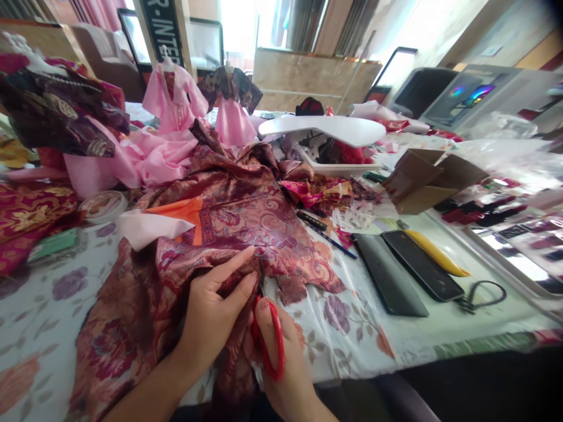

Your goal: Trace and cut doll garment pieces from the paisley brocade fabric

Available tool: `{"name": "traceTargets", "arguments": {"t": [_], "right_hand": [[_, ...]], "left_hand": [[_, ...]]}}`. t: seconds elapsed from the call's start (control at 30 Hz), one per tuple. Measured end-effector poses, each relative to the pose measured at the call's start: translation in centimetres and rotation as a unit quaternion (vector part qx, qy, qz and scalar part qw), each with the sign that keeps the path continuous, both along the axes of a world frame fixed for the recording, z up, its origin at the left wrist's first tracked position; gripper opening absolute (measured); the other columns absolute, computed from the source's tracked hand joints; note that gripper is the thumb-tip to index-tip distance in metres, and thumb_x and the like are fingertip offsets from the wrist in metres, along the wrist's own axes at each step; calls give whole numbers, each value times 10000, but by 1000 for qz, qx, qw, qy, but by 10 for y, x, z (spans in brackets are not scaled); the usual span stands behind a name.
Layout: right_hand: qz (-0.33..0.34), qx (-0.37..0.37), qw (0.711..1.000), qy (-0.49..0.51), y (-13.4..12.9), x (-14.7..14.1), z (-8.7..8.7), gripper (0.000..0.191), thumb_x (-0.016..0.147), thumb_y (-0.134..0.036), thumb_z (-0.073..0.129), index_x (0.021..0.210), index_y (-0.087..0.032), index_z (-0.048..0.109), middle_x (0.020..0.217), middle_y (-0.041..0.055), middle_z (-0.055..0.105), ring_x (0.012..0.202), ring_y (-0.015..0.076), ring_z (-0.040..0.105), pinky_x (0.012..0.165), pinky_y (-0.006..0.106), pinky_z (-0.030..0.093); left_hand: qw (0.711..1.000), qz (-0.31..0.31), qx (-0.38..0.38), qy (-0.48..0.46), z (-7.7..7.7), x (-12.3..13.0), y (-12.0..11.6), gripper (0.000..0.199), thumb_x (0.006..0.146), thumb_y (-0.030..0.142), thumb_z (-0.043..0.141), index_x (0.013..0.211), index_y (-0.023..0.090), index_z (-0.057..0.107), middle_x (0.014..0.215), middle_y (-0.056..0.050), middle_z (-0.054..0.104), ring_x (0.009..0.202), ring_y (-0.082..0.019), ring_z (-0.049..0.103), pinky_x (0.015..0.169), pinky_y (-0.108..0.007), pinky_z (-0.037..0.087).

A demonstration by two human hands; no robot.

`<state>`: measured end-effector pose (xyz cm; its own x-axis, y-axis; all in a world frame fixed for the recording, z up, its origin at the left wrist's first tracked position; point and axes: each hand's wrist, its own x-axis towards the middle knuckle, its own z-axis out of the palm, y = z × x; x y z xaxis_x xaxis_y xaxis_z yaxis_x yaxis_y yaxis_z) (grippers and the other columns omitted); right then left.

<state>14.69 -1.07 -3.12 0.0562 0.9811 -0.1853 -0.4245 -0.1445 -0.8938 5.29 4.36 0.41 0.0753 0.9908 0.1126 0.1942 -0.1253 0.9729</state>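
Observation:
A large brownish-red patterned fabric [264, 220] lies bunched over the flowered tablecloth and hangs toward the front edge. My left hand [213, 313] pinches a fold of this fabric between thumb and forefinger, left of the scissors. Red-handled scissors [276, 346] are in my right hand [284, 357], with the thumb through one loop. Their dark blades point away from me and touch the fabric beside my left fingertips; the blade tips are partly hidden by cloth. An orange piece [193, 223] and a pale pink piece [153, 228] rest on the fabric.
Right of the fabric are a dark pen [334, 241], a dark flat case [389, 275], a black phone [422, 264] and a yellow object [435, 252]. Farther back stand an open cardboard box [417, 181] and small dress forms with pink clothes [173, 105]. A round tape roll [103, 208] lies left.

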Motion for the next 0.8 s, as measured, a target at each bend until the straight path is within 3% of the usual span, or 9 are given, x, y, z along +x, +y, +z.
{"name": "traceTargets", "arguments": {"t": [0.37, 0.63, 0.8], "right_hand": [[-23, -7, 1000, -6, 0, -2, -3, 442, 843, -591, 538, 637, -207, 466, 470, -51, 400, 460, 95, 326, 386, 228, 200], [-31, -30, 999, 4, -4, -5, -1, 488, 818, -637, 535, 625, -206, 412, 472, -85, 323, 406, 64, 219, 390, 230, 164], [2, -25, 1000, -11, 1, 0, 4, 491, 801, -654, 535, 619, -211, 424, 491, -59, 365, 436, 89, 308, 415, 241, 222]], "left_hand": [[1000, -7, 3, 2, 1, 0, 1, 336, 808, 241, 654, 1143, 263, 671, 1155, 44, 679, 1082, -163, 635, 939, -217, 500], [1000, 0, 9, 7, 0, 1, 1, 335, 805, 232, 659, 1137, 278, 674, 1133, 44, 690, 1051, -165, 652, 937, -225, 504], [1000, -6, 4, 7, 0, 0, 0, 336, 804, 218, 658, 1134, 277, 675, 1140, 46, 683, 1053, -167, 651, 937, -227, 506]]}}
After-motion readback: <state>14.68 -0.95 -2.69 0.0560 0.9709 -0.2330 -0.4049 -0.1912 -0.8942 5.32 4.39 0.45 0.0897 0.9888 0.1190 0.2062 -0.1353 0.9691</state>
